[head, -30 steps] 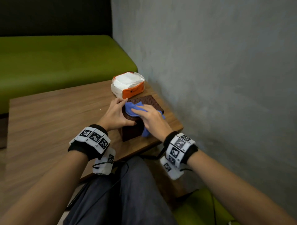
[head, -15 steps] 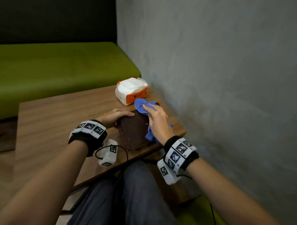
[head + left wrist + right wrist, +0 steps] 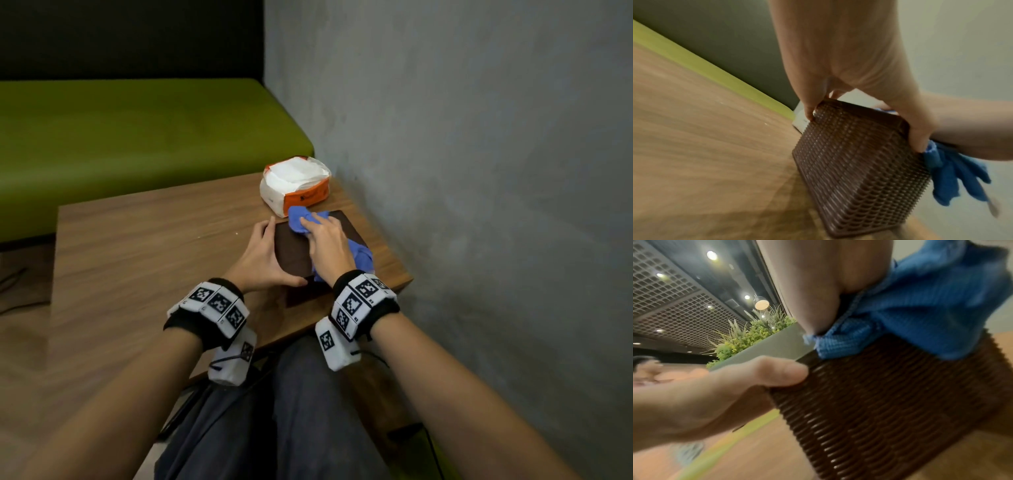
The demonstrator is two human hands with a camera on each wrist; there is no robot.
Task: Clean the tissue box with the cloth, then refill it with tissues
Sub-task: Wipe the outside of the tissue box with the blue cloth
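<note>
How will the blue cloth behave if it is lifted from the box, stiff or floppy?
Probably floppy: the blue cloth droops over the tissue box edge in loose folds. Likely light, since it bunches easily under the right hand. Its textured weave suggests it is not slippery.

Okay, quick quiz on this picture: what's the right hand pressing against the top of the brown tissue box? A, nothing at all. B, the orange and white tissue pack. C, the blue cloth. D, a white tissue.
C: the right hand lies flat on the blue cloth spread over the top of the brown tissue box, while the tissue pack sits untouched behind it on the table.
</note>
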